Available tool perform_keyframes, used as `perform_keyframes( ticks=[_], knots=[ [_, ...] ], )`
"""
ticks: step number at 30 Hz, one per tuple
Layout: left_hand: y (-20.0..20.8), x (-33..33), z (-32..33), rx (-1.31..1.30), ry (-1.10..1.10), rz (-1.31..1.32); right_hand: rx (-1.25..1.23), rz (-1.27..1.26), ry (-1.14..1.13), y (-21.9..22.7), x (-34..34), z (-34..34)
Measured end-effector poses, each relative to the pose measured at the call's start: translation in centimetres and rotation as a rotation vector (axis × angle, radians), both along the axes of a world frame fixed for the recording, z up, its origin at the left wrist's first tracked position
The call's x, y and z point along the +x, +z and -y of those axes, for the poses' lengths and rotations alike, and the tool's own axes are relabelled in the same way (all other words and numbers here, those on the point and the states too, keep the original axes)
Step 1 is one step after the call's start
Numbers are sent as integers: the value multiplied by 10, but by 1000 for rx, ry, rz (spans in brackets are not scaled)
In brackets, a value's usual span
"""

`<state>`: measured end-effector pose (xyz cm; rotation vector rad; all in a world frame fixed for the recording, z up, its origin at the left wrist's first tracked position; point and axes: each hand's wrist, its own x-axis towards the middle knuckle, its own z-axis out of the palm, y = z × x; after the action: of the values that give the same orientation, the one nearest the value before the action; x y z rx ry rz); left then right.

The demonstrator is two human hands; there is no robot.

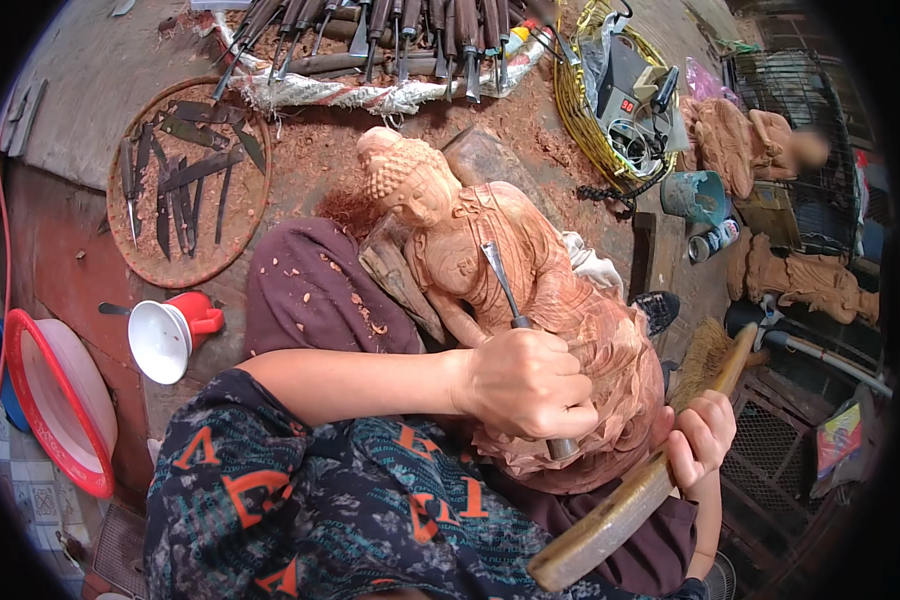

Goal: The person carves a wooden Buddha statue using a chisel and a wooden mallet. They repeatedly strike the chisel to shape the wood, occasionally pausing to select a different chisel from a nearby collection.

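Across my lap leans a carved wooden seated figure (500, 225) with a curled-hair head, its head toward the far left and its draped base toward me. My left hand (528, 385) is closed round the dark handle of a wood chisel (500, 272). The chisel's metal blade points up and away over the figure's chest, and its butt end shows below my fist. In my right hand (702, 440), beside the base, is a worn wooden mallet (602, 525), gripped near its middle and slanting down to the left. Wooden blocks (400, 270) lie against the figure.
Several chisels (410, 30) lie in a white-rimmed holder at the back. A round woven tray (260, 215) of flat blades, a red-and-white cup (160, 345) and a red-rimmed basin (65, 400) are at left. A coil of yellow hose (570, 100) and other carvings (805, 280) are at right.
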<state>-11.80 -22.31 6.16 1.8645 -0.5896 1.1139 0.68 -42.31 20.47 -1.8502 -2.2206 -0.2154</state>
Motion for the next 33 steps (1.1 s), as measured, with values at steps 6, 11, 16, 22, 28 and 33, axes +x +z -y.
perform_keyframes(
  ticks=[6, 11, 16, 22, 28, 33],
  knots=[
    [8, -2, -10, -62, -50, -34, -135, 131, -184, 4, -5, -12],
    [7, -6, 2, -18, -55, 14, -45, 35, -193, 7, -18, -12],
    [8, -3, -4, -66, -20, -22, 7, -6, -141, 0, -12, -12],
    [6, 0, 1, -60, -11, -27, -162, 43, -189, 7, -13, -17],
    [-2, 4, -5, 11, 34, -56, -191, 222, -194, 0, -2, -9],
    [5, 3, -4, -39, 13, -39, 17, -48, -97, 2, -7, -2]
  ],
)
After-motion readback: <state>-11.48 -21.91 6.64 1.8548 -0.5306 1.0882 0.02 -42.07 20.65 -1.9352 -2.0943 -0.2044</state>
